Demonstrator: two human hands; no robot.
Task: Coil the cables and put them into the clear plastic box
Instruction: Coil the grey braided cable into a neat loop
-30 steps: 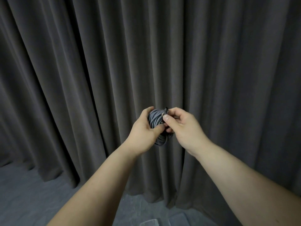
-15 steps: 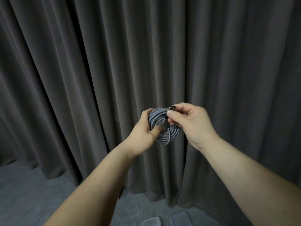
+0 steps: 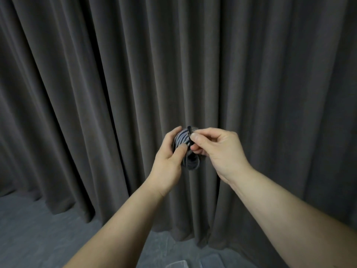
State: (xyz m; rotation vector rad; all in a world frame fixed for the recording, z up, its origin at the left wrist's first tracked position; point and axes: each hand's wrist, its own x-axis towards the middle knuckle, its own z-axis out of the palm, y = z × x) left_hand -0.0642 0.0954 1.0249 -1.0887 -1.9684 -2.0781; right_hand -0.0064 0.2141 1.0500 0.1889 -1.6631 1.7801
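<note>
left hand (image 3: 167, 157) gripping coiled cable (image 3: 182, 139), right hand (image 3: 218, 149) pinching plug (image 3: 189, 132)

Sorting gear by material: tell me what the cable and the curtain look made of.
Cable: seemingly braided fabric sheath, matte grey with a light-and-dark woven fleck; its dark end piece looks like smooth plastic or metal, unclear which.
Curtain: heavy matte cloth, dark grey, hanging in deep soft folds.

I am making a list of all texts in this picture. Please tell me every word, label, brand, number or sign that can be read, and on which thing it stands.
None can be read.
Coiled cable, held by the left hand and right hand: no print shows.
Dark plug end: too small to show any mark.
Clear plastic pieces at the bottom edge: no label visible.
Curtain: plain.
</note>
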